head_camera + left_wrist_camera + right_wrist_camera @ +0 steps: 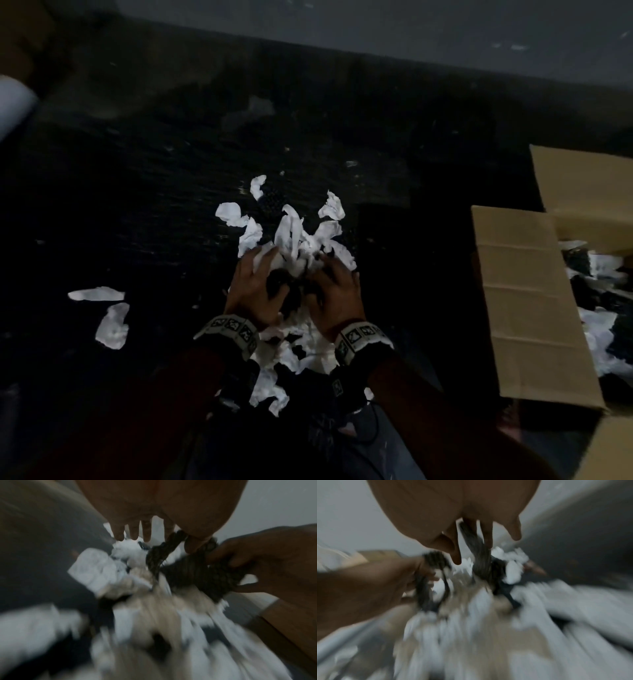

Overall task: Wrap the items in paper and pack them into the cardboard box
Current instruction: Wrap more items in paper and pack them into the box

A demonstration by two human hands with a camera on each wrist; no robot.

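Down low, near the middle of the head view, both hands meeting over a heap of torn white paper (294, 236) spread on a dark floor (137, 205). Left hand (255, 287) pressed down at the left of the heap, fingers (133, 534) reaching forward into the paper, thumb hooked round a dark knitted item (197, 572). Right hand (337, 291) just beside the left, almost touching it, fingers curled over the same dark bundle from the right side. Seen from the left wrist, the knitted item stretched between the two hands, one strand of it running up under the left palm, its thicker part clamped in the right hand (267, 563). Seen from the right wrist, a dark strand pinched between the right fingers (486, 534), another loop gripped in the left hand (385, 582); much blur here, so the exact kind of item hard to tell. Item lying on top of the paper, directly under and between both hands. More paper scraps scattered around: two pieces (102, 315) well apart to the left, others close to the wrists. Off to the right, well apart from the hands, an open cardboard box (531, 301) with flaps raised, white paper and dark shapes already inside. Patterned wrist bands (229, 329) on both arms. At far left, a pale roll (13, 102) cut off by the edge.
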